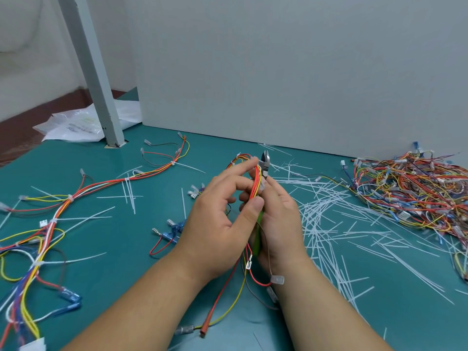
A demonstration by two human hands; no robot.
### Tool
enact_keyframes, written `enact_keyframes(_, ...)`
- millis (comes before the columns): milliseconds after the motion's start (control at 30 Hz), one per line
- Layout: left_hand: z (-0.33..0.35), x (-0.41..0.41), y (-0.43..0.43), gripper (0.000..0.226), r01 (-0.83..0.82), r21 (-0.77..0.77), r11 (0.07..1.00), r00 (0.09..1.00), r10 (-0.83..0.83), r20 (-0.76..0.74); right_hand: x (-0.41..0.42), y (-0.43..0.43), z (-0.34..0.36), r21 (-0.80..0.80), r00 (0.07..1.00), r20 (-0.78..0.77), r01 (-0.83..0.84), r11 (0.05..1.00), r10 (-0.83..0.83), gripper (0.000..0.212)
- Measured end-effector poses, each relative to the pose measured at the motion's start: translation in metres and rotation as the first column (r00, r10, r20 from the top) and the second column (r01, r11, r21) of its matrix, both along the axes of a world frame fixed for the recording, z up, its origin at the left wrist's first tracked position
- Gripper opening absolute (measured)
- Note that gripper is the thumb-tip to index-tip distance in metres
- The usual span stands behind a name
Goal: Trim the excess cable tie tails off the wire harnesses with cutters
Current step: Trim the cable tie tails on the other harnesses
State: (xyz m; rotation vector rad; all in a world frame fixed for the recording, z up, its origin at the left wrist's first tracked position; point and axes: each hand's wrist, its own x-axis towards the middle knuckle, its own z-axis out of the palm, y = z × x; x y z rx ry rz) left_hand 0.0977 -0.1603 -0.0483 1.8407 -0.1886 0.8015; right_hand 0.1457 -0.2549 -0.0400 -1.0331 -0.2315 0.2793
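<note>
My left hand [217, 224] pinches a red, orange and yellow wire harness [255, 183] between thumb and fingers at the middle of the table. My right hand [281, 224] grips green-handled cutters [264, 164]. Their metal jaws stick up right beside the harness top. The handles are mostly hidden between my hands. The harness's loose ends with terminals [249, 263] hang down toward me.
A long harness [76, 198] with uncut white tie tails lies at the left on the green table [152, 198]. A big heap of harnesses [415, 188] sits at the right. Cut white tails [334, 224] litter the middle right. A grey post [101, 97] and plastic bags [76, 125] stand back left.
</note>
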Motion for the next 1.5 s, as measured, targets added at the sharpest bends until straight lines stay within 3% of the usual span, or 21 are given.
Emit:
enact_keyframes(167, -0.003, 0.001, 0.0, 0.02, 0.02, -0.003, 1.0, 1.0, -0.02, 0.014, 0.0, -0.001, -0.004, -0.033, 0.999, 0.044, 0.026, 0.999, -0.024, 0.029)
enact_keyframes(367, 0.001, 0.001, 0.004, 0.015, -0.025, 0.089, 0.996, 0.999, 0.023, 0.029, 0.004, -0.001, -0.009, -0.178, 0.963, 0.243, 0.165, 0.97, -0.119, 0.028)
enact_keyframes(533, 0.002, 0.0, 0.008, 0.015, -0.056, 0.07, 0.996, 0.998, 0.053, 0.039, 0.003, -0.001, -0.013, -0.264, 0.919, 0.375, 0.235, 0.936, -0.125, 0.027)
enact_keyframes(633, 0.002, 0.0, 0.007, 0.02, -0.028, 0.007, 1.0, 0.999, 0.028, 0.028, 0.005, -0.002, -0.012, -0.255, 0.934, 0.331, 0.223, 0.941, -0.132, 0.034)
enact_keyframes(733, 0.003, 0.0, 0.007, 0.026, -0.013, -0.085, 0.996, 0.999, 0.016, 0.039, 0.007, -0.001, -0.01, -0.186, 0.977, 0.193, 0.125, 0.975, -0.089, 0.02)
enact_keyframes(900, 0.003, 0.008, 0.011, 0.029, -0.216, -0.226, 0.95, 0.976, 0.216, -0.026, 0.011, -0.001, -0.011, 0.044, 0.999, 0.013, -0.043, 0.998, 0.043, 0.021)
enact_keyframes(1000, 0.001, 0.012, 0.015, 0.037, -0.218, -0.151, 0.964, 0.976, 0.21, -0.064, 0.01, -0.002, -0.008, 0.145, 0.985, -0.008, -0.168, 0.975, 0.171, 0.024)
enact_keyframes(1133, -0.005, 0.016, 0.02, 0.075, -0.136, 0.085, 0.987, 0.98, 0.146, -0.135, 0.011, -0.004, -0.007, 0.227, 0.959, -0.026, -0.271, 0.935, 0.284, 0.026)
enact_keyframes(1400, -0.009, 0.024, 0.024, 0.068, -0.068, 0.147, 0.987, 0.981, 0.092, -0.168, 0.014, -0.006, -0.009, 0.24, 0.949, -0.07, -0.284, 0.928, 0.309, 0.029)
enact_keyframes(1500, -0.009, 0.025, 0.027, 0.067, -0.154, 0.219, 0.963, 0.965, 0.194, -0.174, 0.015, -0.005, -0.01, 0.222, 0.945, -0.085, -0.291, 0.931, 0.316, 0.026)
